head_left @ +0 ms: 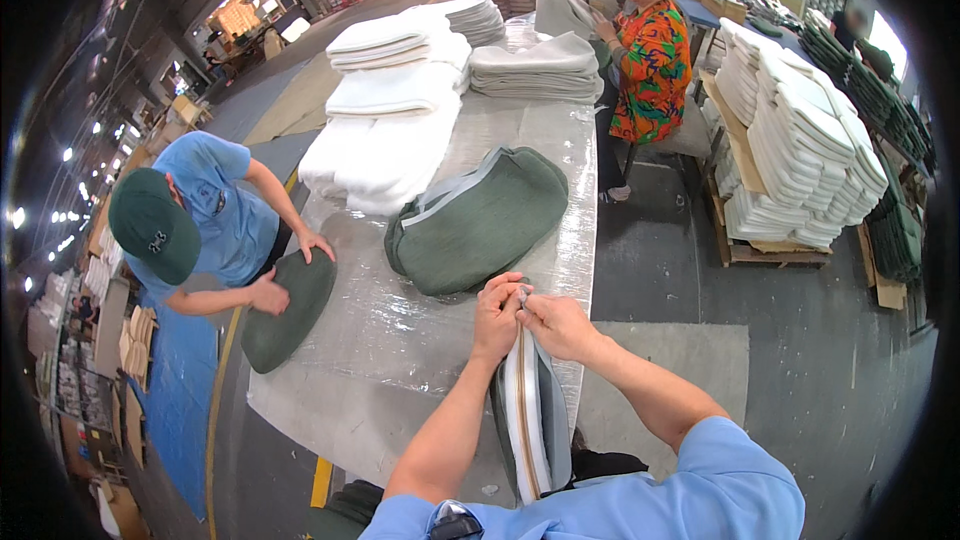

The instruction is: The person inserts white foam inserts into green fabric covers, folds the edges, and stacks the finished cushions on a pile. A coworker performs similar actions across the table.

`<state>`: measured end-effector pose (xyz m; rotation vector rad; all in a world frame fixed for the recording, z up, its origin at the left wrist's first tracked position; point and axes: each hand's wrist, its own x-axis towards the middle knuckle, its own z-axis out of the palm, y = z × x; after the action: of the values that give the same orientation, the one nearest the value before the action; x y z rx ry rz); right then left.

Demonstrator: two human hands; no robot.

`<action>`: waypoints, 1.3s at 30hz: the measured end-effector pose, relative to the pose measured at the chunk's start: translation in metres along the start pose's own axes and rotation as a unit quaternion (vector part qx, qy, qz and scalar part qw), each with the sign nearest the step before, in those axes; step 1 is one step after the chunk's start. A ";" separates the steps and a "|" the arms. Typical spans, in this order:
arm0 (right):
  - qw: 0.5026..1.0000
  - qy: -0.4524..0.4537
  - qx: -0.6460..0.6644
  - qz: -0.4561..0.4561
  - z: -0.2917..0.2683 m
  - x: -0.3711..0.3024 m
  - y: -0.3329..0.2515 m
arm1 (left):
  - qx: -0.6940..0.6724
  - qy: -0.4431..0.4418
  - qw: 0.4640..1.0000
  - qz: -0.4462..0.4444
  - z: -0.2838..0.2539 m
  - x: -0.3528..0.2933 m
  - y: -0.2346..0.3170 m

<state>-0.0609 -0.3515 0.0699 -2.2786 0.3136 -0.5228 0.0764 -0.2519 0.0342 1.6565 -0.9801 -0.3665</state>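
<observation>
A long green cushion cover (505, 430) with a zipper along its open edge stands on its side between my forearms, running from the table edge toward my body. White padding (514, 390) shows beside the zipper tape. My left hand (497, 318) pinches the far end of the cover. Right beside it, my right hand (556, 324) is closed at the zipper's end; the small part between its fingertips is hidden. Just beyond my hands lies a filled green cushion (485, 220) with a grey zipper strip along its top.
A plastic-covered table (390, 340) bears white padding stacks (385, 110) and folded grey covers (535, 68). At left, a co-worker in a green cap (160, 225) presses a green cushion (290, 310). Another person in a patterned shirt (650, 70) handles covers. A loaded pallet (770, 252) stands at right.
</observation>
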 end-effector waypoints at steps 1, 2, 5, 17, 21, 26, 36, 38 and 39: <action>1.000 -0.007 -0.005 -0.002 0.002 -0.001 0.000 | -0.032 0.018 0.999 -0.008 0.002 -0.003 0.000; 1.000 -0.014 -0.010 -0.004 0.003 -0.001 0.000 | -0.064 0.037 0.997 -0.017 0.004 -0.006 0.000; 0.999 -0.040 -0.013 -0.016 0.003 -0.002 -0.002 | -0.087 0.074 0.993 -0.023 0.008 -0.017 0.000; 0.957 0.032 0.285 0.050 0.022 0.018 0.036 | -0.116 0.116 0.986 -0.040 -0.014 -0.028 0.006; 0.910 0.088 0.403 0.028 0.048 0.047 0.039 | -0.126 0.117 0.983 -0.066 -0.013 -0.029 0.012; 0.912 0.008 0.406 0.052 0.079 0.066 0.030 | -0.272 0.202 0.934 -0.116 -0.042 -0.050 -0.012; 0.961 -0.053 0.254 0.096 0.087 0.092 0.038 | -0.332 0.214 0.778 -0.488 -0.039 -0.394 0.012; 0.971 -0.016 0.221 0.094 0.094 0.095 0.033 | -0.316 0.200 0.732 -0.570 -0.036 -0.431 0.017; 0.975 0.004 0.200 0.094 0.095 0.095 0.031 | -0.286 0.196 0.742 -0.573 -0.030 -0.440 0.021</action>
<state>0.0650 -0.3485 0.0135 -1.8371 0.3858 -0.4522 -0.1786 0.0996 -0.0447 1.4565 0.5722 -0.9617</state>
